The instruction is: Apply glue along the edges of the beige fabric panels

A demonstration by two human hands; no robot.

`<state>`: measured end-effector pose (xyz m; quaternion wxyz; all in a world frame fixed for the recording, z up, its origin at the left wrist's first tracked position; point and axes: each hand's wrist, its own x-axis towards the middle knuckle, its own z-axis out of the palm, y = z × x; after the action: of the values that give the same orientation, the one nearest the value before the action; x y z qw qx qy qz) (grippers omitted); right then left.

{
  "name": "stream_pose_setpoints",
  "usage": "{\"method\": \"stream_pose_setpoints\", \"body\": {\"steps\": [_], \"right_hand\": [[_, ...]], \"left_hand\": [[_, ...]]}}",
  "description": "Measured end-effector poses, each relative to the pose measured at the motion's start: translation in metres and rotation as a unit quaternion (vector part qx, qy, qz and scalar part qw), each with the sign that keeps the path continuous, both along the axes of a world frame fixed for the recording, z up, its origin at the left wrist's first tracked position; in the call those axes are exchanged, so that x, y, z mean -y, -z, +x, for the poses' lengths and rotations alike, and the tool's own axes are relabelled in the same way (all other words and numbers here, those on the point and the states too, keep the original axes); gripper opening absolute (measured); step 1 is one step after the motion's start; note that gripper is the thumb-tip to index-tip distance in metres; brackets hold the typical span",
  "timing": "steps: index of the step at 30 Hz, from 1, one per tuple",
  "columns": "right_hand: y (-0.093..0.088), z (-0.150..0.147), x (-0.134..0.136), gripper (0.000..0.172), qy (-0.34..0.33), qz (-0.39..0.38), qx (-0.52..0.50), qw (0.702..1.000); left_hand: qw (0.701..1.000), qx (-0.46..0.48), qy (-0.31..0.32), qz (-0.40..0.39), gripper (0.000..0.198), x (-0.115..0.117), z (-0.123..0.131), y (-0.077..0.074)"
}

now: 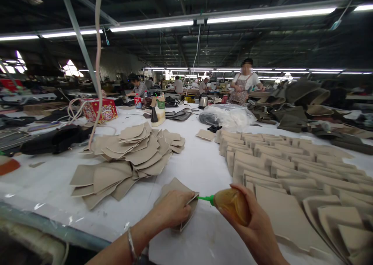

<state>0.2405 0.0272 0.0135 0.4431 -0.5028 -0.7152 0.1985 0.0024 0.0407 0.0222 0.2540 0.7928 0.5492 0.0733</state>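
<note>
My left hand is closed on a beige leather piece, pinching it near its right edge on the white tabletop. In my right hand is a squeeze glue bottle of amber liquid, lying sideways with fingers wrapped round it. Its green nozzle points left and meets the leather's edge, close to my left fingertips. Part of the leather is hidden under my left hand.
A loose pile of beige pieces lies left; overlapping rows of similar pieces cover the right. Behind are a plastic-wrapped bundle, a red patterned box and a whitish container. A cable hangs left. A person stands beyond the table.
</note>
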Motion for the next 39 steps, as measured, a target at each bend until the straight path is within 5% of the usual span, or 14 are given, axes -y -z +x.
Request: {"method": "stream_pose_setpoints", "body": {"steps": [10, 21, 39], "right_hand": [[-0.001, -0.010, 0.004, 0.048, -0.025, 0.065, 0.072, 0.995], [0.001, -0.005, 0.002, 0.049, 0.014, -0.023, 0.012, 1.000], [0.002, 0.001, -0.002, 0.053, 0.034, -0.092, -0.099, 0.990]], "left_hand": [[1.000, -0.011, -0.021, 0.012, 0.048, 0.006, 0.002, 0.001], [0.996, -0.068, -0.027, 0.058, 0.034, 0.009, 0.008, 0.016], [0.997, -0.069, -0.031, 0.025, 0.045, 0.013, 0.010, 0.007]]}}
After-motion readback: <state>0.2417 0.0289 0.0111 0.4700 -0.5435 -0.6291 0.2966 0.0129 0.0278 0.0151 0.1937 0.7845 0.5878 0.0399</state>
